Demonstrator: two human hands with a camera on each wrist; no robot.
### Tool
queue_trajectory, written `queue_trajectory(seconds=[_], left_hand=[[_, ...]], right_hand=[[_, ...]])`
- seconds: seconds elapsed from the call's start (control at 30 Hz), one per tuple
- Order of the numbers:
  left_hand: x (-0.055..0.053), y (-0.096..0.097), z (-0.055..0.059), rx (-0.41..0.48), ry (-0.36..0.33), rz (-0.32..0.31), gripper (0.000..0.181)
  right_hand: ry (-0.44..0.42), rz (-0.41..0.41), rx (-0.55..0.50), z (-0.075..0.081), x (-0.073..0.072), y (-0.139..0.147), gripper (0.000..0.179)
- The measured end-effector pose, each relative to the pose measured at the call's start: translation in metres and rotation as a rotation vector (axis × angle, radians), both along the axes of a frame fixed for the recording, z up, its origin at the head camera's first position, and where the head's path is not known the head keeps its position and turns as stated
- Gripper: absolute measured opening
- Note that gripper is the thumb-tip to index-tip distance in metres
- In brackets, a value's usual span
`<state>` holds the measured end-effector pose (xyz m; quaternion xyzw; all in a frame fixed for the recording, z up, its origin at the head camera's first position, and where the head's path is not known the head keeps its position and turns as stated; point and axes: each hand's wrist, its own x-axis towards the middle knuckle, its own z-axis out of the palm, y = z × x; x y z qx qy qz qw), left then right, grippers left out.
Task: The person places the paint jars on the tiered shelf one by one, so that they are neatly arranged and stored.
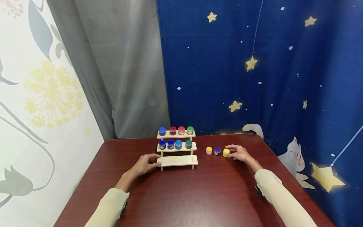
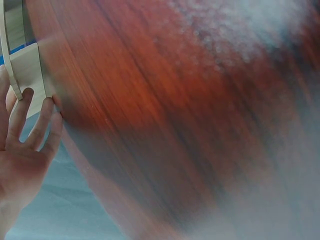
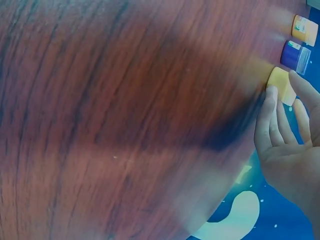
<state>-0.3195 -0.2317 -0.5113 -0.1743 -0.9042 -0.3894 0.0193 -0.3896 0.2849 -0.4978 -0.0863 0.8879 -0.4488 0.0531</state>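
Note:
A three-tier wooden display stand [image 1: 177, 160] stands on the table, its lowest tier bare. My left hand [image 1: 146, 164] holds the left end of that tier, thumb at the front and fingers toward the back; in the left wrist view several fingers [image 2: 41, 125] look fairly straight against the wood. To the right of the stand, my right hand [image 1: 239, 153] pinches a small yellow paint jar [image 1: 226, 152] between thumb and fingertips, and the jar appears to be on the table. Beside it in a row are a purple paint jar [image 1: 217, 151] and an orange-yellow paint jar [image 1: 209, 150].
Blue, red and green paint jars line the stand's top tier [image 1: 169, 136]; blue and green ones line the middle tier [image 1: 167, 149]. The dark red table [image 1: 181, 195] has rounded far corners. Behind it hang a grey curtain [image 1: 136, 78] and a blue star-patterned curtain [image 1: 204, 78].

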Motion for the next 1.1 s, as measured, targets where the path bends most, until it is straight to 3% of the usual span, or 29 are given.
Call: queue_trajectory(seconds=[0.63, 0.9, 1.1], left_hand=[[0.001, 0.001, -0.001, -0.007, -0.001, 0.008, 0.036], [0.002, 0.001, 0.0, -0.002, -0.008, -0.003, 0.034], [0.0, 0.0, -0.001, -0.004, -0.002, -0.002, 0.034]], right_hand=[[0.031, -0.033, -0.023, -0.009, 0.006, 0.005, 0.043], [0.047, -0.003, -0.004, -0.001, 0.014, 0.004, 0.044], [0.084, 0.08, 0.001, 0.013, 0.022, -0.006, 0.043]])
